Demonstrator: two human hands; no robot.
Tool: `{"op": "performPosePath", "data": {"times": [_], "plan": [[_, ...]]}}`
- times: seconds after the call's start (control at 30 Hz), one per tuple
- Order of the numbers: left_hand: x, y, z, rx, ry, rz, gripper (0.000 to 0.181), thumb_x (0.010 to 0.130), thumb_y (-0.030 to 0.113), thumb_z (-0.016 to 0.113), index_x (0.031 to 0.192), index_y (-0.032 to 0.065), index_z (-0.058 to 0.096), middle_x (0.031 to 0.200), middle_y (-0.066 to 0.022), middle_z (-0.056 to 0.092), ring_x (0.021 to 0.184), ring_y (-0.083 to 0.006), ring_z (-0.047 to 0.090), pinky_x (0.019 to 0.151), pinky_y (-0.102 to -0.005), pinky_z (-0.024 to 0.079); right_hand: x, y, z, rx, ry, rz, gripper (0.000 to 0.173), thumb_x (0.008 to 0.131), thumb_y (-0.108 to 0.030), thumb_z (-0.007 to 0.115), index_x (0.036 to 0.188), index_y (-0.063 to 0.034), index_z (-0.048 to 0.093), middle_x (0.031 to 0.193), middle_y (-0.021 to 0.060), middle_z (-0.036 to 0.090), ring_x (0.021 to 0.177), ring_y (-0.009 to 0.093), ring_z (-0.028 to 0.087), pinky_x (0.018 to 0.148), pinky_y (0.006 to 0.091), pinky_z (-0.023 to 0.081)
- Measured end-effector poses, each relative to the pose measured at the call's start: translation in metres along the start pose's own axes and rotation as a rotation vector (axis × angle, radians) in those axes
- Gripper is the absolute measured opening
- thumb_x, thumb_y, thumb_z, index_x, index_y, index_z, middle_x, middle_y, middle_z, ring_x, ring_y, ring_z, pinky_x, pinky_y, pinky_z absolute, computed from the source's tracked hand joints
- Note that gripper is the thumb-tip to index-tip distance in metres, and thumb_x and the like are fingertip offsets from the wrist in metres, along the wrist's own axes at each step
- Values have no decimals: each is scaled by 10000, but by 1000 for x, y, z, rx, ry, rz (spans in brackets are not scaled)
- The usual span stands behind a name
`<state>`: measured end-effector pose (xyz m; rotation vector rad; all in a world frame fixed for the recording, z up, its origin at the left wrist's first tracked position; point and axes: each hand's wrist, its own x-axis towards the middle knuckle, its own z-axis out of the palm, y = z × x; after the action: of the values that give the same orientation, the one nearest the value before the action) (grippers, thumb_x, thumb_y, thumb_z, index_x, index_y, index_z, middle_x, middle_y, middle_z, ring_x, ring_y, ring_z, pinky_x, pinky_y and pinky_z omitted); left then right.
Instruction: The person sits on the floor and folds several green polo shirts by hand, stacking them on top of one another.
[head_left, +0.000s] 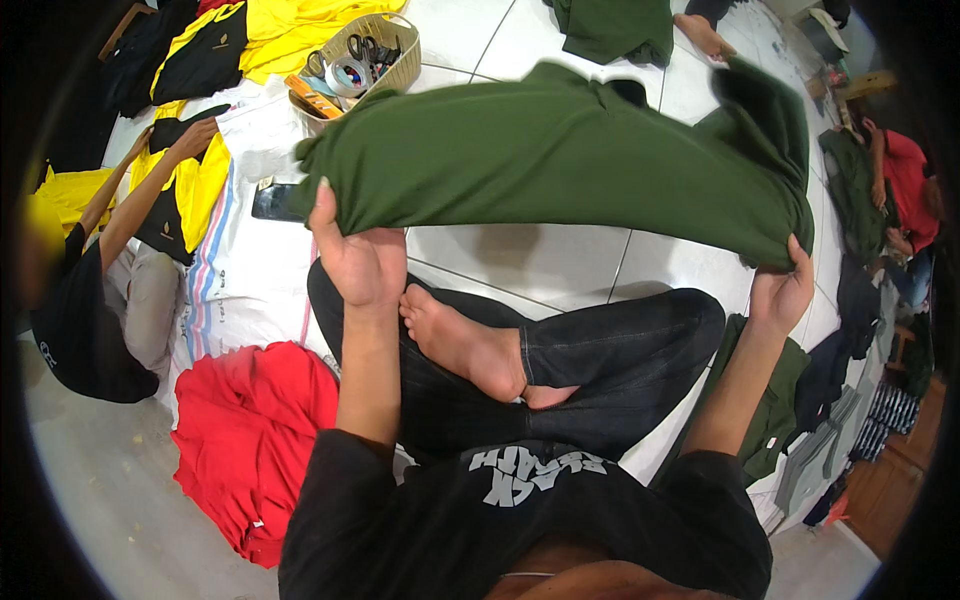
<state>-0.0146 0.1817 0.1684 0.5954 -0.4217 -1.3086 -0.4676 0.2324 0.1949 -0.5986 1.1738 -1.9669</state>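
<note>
A dark green knit garment (555, 161) is stretched out in the air before my crossed legs. My left hand (360, 259) grips its near left corner, thumb on top and fingers hidden beneath the cloth. At the near right corner, my right hand (784, 289) pinches the fabric the same way. The garment's far edge is blurred and its far right part billows up. Between the hands the near edge runs almost straight, above the white floor tiles (517, 259).
Left of me lie a crumpled red garment (251, 442) and a white woven sack (259, 277) bearing a phone (274, 202). A basket (405, 64) holds scissors and tape. One co-worker (97, 300) handles yellow-black shirts; another (904, 187) sits far right. Green clothing (776, 397) lies by my right arm.
</note>
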Motion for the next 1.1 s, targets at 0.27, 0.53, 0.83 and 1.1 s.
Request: {"op": "performPosePath", "data": {"times": [0.27,0.53,0.83,1.1], "plan": [[-4,14,47,56,-44,39,550,1069,410,314,1448,38,455,1445,-138,519,1359,-286,460,1140,-489,342,-1,-16,-12,135,82,59,343,985,-51,492,1272,133,529,1285,230,614,1247,319,568,1096,454,438],[130,-68,50,382,-156,-202,750,1055,473,399,1555,-33,159,1576,-293,185,1316,-370,490,1132,-505,402,94,86,7,-3,-135,185,504,983,-68,580,1390,108,339,1270,237,584,1206,404,595,989,459,516],[140,-129,-104,1961,-151,-2,741,823,505,742,1284,-47,568,1274,-238,611,1192,-377,586,981,-425,487,54,194,-46,-1431,-469,-103,494,874,-226,716,1336,-102,595,1363,163,554,1220,347,570,1007,410,473],[119,-125,-143,2043,-171,-32,543,878,402,719,1205,-24,639,1154,-226,689,1098,-394,649,906,-459,524,58,196,-79,-1984,-354,44,351,818,-90,669,1166,-120,636,1213,139,562,1124,374,594,914,489,507]]}}
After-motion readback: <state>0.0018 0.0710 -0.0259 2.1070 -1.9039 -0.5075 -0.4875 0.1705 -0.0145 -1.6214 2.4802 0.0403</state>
